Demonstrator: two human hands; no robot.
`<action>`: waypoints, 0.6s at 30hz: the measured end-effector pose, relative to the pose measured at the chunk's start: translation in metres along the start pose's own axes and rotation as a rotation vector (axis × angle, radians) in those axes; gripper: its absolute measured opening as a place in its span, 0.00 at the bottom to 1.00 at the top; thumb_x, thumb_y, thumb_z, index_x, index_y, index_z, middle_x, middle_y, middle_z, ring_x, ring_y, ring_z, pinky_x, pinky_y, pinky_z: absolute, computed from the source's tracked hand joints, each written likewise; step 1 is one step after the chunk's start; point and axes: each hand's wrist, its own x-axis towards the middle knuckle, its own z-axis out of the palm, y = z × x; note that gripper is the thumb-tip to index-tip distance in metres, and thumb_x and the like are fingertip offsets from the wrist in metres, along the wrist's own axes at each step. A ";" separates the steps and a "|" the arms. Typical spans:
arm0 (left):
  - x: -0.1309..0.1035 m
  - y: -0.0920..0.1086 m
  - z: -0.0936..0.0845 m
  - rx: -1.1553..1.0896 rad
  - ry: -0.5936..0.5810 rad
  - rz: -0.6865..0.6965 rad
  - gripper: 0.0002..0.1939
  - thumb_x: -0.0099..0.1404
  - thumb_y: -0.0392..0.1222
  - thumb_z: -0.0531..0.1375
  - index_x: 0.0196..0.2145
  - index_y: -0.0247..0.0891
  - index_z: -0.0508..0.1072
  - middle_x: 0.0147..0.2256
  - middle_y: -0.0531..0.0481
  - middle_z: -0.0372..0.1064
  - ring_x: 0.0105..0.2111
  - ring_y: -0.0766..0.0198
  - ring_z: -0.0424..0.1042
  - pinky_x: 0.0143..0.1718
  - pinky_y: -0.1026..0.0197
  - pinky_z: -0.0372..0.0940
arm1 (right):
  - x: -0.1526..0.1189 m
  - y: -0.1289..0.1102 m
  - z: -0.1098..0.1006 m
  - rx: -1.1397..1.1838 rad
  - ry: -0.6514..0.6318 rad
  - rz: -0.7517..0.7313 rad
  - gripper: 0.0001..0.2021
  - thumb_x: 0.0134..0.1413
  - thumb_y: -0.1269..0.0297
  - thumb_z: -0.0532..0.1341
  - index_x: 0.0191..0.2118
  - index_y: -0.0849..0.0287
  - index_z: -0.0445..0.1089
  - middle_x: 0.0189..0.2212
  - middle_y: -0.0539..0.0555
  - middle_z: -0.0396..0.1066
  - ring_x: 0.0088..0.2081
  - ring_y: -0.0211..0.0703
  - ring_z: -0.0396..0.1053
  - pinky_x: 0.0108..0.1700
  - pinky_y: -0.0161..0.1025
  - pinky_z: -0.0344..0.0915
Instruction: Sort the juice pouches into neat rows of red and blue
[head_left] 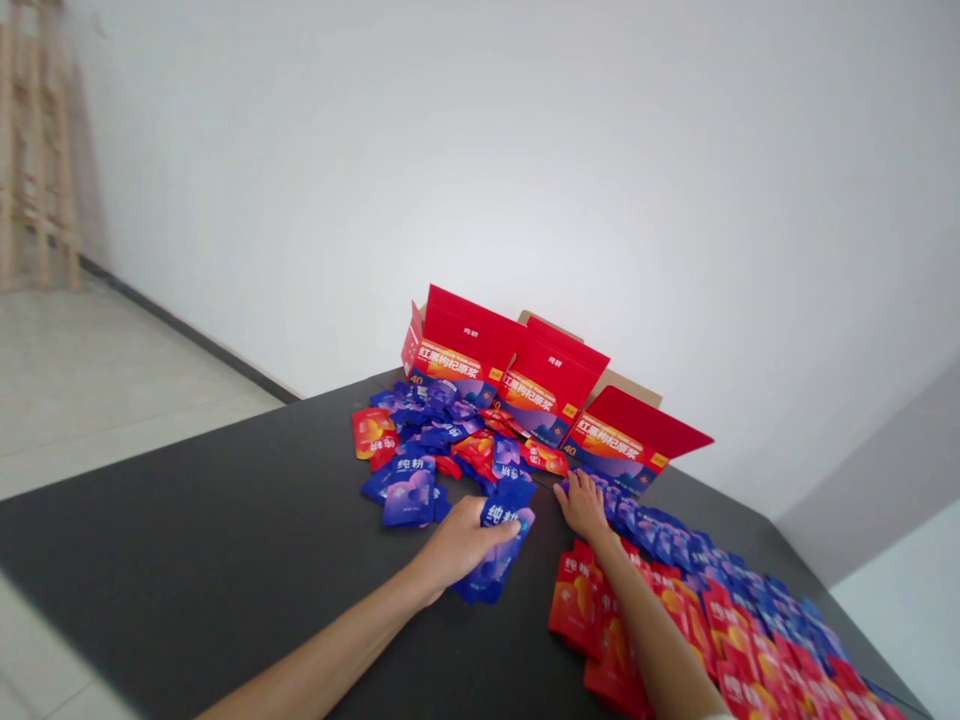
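My left hand (463, 540) is closed on a small stack of blue sachets (491, 570), with the thumb pressed across the top one. My right hand (583, 505) rests at the near end of a row of blue sachets (675, 540), its fingers stretched out and apart over them. Beyond my left hand lies a loose, mixed pile of blue sachets (409, 490) and red sachets (375, 432). Under and beside my right forearm, overlapping red sachets (577, 600) form rows that run toward the lower right.
Three red printed boxes, the left box (454, 365), middle box (536, 395) and right box (615, 445), stand with lids raised along the back of the dark table (225, 540). A white wall (480, 150) rises behind. A wooden rack (37, 150) stands far left.
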 end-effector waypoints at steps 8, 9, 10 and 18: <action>-0.003 0.003 0.006 -0.068 -0.040 0.184 0.16 0.64 0.51 0.58 0.40 0.36 0.76 0.37 0.48 0.77 0.39 0.55 0.73 0.42 0.59 0.66 | -0.075 -0.053 -0.056 0.503 -0.284 -0.374 0.21 0.68 0.52 0.45 0.47 0.56 0.72 0.40 0.52 0.75 0.44 0.42 0.71 0.48 0.38 0.65; -0.004 0.003 0.007 -0.037 -0.029 0.205 0.15 0.64 0.51 0.58 0.37 0.36 0.75 0.35 0.49 0.76 0.38 0.55 0.72 0.42 0.59 0.65 | -0.090 -0.061 -0.059 0.667 -0.343 -0.413 0.22 0.67 0.50 0.46 0.46 0.56 0.72 0.39 0.51 0.75 0.42 0.43 0.70 0.46 0.38 0.66; -0.004 0.003 0.008 0.000 -0.021 0.220 0.15 0.65 0.51 0.57 0.34 0.36 0.75 0.33 0.49 0.75 0.36 0.55 0.72 0.40 0.59 0.65 | -0.105 -0.069 -0.060 0.819 -0.369 -0.413 0.22 0.66 0.47 0.47 0.45 0.56 0.73 0.38 0.51 0.74 0.41 0.43 0.70 0.45 0.39 0.66; -0.012 -0.003 0.020 0.173 -0.036 0.296 0.22 0.70 0.53 0.51 0.21 0.38 0.60 0.21 0.57 0.56 0.24 0.66 0.58 0.24 0.65 0.53 | -0.164 -0.086 -0.044 1.293 -0.118 0.071 0.25 0.62 0.41 0.48 0.44 0.54 0.72 0.40 0.53 0.73 0.46 0.45 0.67 0.50 0.42 0.63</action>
